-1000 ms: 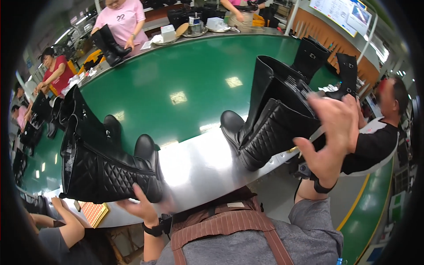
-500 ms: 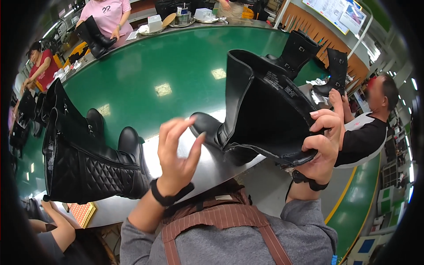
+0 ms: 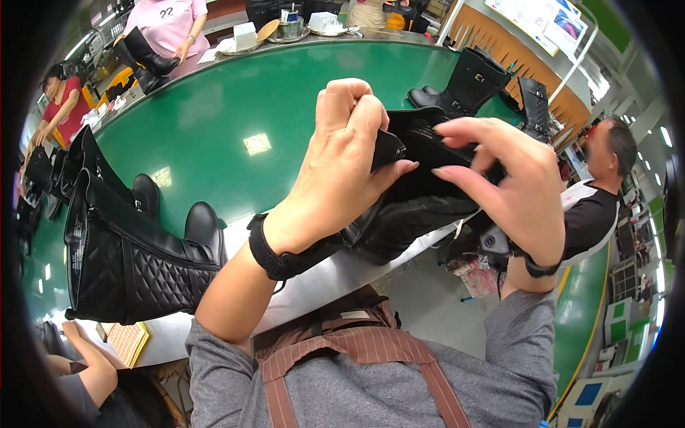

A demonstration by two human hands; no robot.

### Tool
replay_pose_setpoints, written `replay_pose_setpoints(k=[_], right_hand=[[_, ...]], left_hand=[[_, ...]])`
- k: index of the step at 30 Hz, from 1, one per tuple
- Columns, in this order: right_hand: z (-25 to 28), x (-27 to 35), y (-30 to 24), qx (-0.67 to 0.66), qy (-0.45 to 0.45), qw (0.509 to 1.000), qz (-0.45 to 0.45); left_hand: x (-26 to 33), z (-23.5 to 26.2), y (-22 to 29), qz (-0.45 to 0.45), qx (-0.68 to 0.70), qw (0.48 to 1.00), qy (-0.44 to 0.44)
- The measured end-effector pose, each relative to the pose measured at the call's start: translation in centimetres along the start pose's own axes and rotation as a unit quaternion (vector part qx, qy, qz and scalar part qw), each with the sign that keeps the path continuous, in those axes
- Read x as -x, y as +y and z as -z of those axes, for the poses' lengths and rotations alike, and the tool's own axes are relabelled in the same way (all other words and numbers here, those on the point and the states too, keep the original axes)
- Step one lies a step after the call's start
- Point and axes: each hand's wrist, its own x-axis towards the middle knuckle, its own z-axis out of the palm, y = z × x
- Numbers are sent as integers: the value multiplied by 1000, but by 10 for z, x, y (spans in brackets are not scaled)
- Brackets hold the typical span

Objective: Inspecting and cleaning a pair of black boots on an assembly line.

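A tall black boot (image 3: pixel 410 225) is in front of me at the near edge of the table, its top opening facing up between my hands. My left hand (image 3: pixel 332 160) is closed on the left side of the boot's top edge, thumb on the inner side and fingers curled outside. Over the right side of the opening is my right hand (image 3: pixel 510 178), thumb and fingers apart, with nothing visible between them. The boot's foot is mostly hidden behind my left wrist. To the left lies another tall black boot (image 3: pixel 150 274) with a quilted shaft.
A green table (image 3: pixel 214 107) with a metal near edge (image 3: pixel 300 303) curves around. More black boots (image 3: pixel 474 82) with buckles stand at the far right. A co-worker (image 3: pixel 603 164) is at the right, others across and left. A yellow patterned pad (image 3: pixel 128 342) lies at the near left.
My left hand has moved right and up onto the boot's top edge. My right hand has let go of the opening's right edge and risen. The boot's opening has tilted and narrowed.
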Motion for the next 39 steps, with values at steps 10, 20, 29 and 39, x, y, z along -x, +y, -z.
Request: replay_pose_setpoints(k=[10, 20, 29, 39], right_hand=[[-23, -17, -5, -66, -2, 996, 58], [-21, -12, -2, -64, 2, 995, 74], [-25, -14, -8, -22, 40, 993, 113], [-26, -11, -11, 128, 3, 972, 196]], left_hand=[[6, 0, 15, 86, 38, 995, -16], [6, 8, 14, 112, 23, 993, -28], [7, 1, 20, 102, 31, 994, -21], [6, 3, 15, 94, 73, 991, -55]])
